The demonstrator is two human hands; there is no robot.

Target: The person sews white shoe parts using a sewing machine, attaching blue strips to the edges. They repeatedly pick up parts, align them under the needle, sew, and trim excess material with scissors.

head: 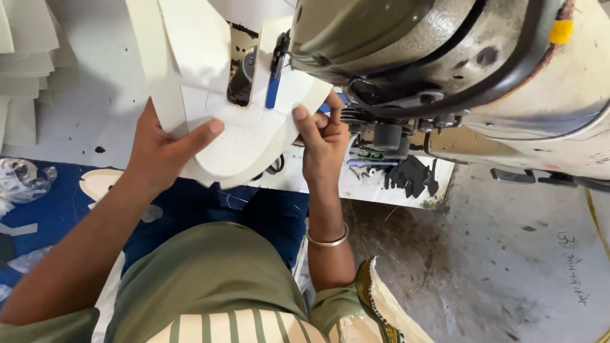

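left hand (162, 149): arm reaches up from low left, palm down, thumb sticks out to the right, grip closed | right hand (321, 136): arm comes straight up, fingers curled in a pinch, bangle on wrist

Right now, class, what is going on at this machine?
A person seated at an industrial sewing machine holds a cream-coloured cut piece under its head. The left hand grips the piece's left side, thumb laid on top. The right hand pinches its right edge close to the machine's working parts. More cream pieces are stacked at the far left.
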